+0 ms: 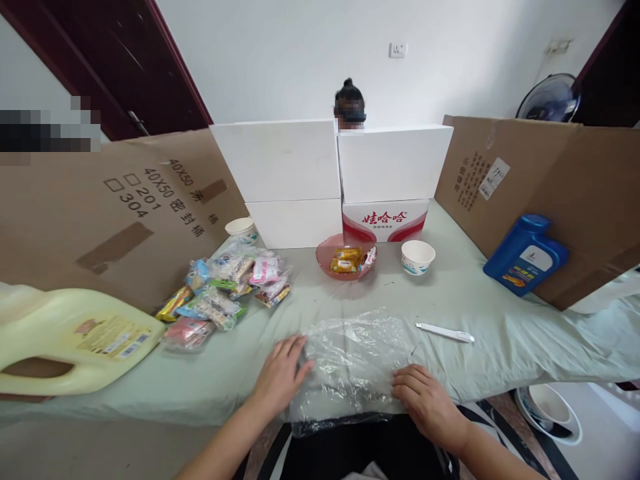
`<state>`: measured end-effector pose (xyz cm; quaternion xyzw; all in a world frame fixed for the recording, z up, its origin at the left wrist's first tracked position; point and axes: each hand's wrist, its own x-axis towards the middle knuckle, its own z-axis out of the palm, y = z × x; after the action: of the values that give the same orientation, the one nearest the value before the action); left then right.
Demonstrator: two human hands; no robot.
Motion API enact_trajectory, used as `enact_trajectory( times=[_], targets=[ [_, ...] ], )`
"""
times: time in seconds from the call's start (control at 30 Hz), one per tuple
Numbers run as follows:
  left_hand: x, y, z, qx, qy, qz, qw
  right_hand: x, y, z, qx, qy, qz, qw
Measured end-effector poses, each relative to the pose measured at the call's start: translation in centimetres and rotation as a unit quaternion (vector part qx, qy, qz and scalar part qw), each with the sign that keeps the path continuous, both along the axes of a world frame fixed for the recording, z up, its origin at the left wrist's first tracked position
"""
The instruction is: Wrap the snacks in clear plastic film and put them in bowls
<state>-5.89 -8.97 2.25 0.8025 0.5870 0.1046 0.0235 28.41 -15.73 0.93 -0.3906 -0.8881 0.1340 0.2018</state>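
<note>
Left hand (281,375) lies loose at the left edge of a crinkled sheet of clear plastic (353,367), my thumb and fingers apart; my right hand (425,401) rests its fingers on the opposite edge, though I cannot tell whether it pinches any film. The plastic sits right before me on the green cloth (480,300), its near end hanging over the edge. I judge the step in hand to be smoothing it flat; the next move seems to call for light, even contact from both sides. Beyond lie a white cutter (445,333), a pink bowl (325,265) of wrapped snacks and, leftward, heaped packets (215,303).
</note>
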Motion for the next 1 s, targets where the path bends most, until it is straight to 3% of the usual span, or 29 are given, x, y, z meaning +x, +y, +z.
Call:
enact_trajectory(
  times=[0.07, 0.13, 0.17, 0.23, 0.27, 0.3, 0.37, 0.47, 0.53, 0.6, 0.67, 0.7, 0.8, 0.87, 1.0],
  targets=[
    [-0.7, 0.4, 0.7, 0.042, -0.001, 0.068, 0.997, 0.0, 0.1, 0.4, 0.012, 0.02, 0.005, 1.0],
    [0.0, -0.2, 1.8, 0.067, -0.031, 0.049, 0.996, 0.0, 0.2, 1.0, 0.015, 0.018, 0.011, 1.0],
    [0.8, -0.8, 2.3, 0.05, -0.055, -0.009, 0.997, -0.1, 0.4, 1.3, 0.013, 0.011, 0.012, 1.0],
    [2.8, -2.6, 3.1, -0.046, -0.099, -0.19, 0.976, -0.1, 0.7, 1.7, 0.004, -0.004, 0.007, 1.0],
    [3.7, -3.4, 3.2, -0.099, -0.103, -0.254, 0.957, -0.1, 0.9, 1.8, -0.005, -0.006, -0.001, 1.0],
    [4.4, -4.1, 3.3, -0.138, -0.099, -0.279, 0.945, 0.1, 1.1, 1.9, -0.015, -0.006, -0.014, 1.0],
    [4.9, -4.8, 3.4, -0.185, -0.094, -0.257, 0.944, 0.5, 1.6, 2.0, -0.044, 0.009, -0.045, 0.998],
    [3.7, -3.7, 4.0, -0.245, -0.138, -0.178, 0.943, 1.3, 2.5, 2.0, -0.11, 0.071, -0.113, 0.985],
    [2.6, -1.9, 4.6, -0.335, -0.212, -0.134, 0.908, 1.5, 3.3, 1.7, -0.154, 0.139, -0.17, 0.963],
    [1.8, 0.1, 5.2, -0.423, -0.292, -0.089, 0.853, 1.1, 4.6, 1.3, -0.197, 0.206, -0.215, 0.934],
    [1.5, 2.2, 5.5, -0.451, -0.34, -0.053, 0.823, 0.2, 6.1, 0.8, -0.227, 0.235, -0.254, 0.91],
    [1.4, 3.1, 5.4, -0.437, -0.341, -0.035, 0.831, -0.4, 7.0, 0.6, -0.234, 0.232, -0.272, 0.904],
    [1.6, 5.4, 4.7, -0.32, -0.256, 0.015, 0.912, -2.2, 9.6, 0.3, -0.227, 0.19, -0.319, 0.9],
    [1.8, 6.2, 4.1, -0.244, -0.189, 0.038, 0.95, -3.0, 11.1, 0.3, -0.215, 0.162, -0.337, 0.902],
    [2.0, 6.8, 3.0, -0.175, -0.142, 0.09, 0.97, -4.1, 12.3, 0.2, -0.165, 0.087, -0.374, 0.908]
  ],
)
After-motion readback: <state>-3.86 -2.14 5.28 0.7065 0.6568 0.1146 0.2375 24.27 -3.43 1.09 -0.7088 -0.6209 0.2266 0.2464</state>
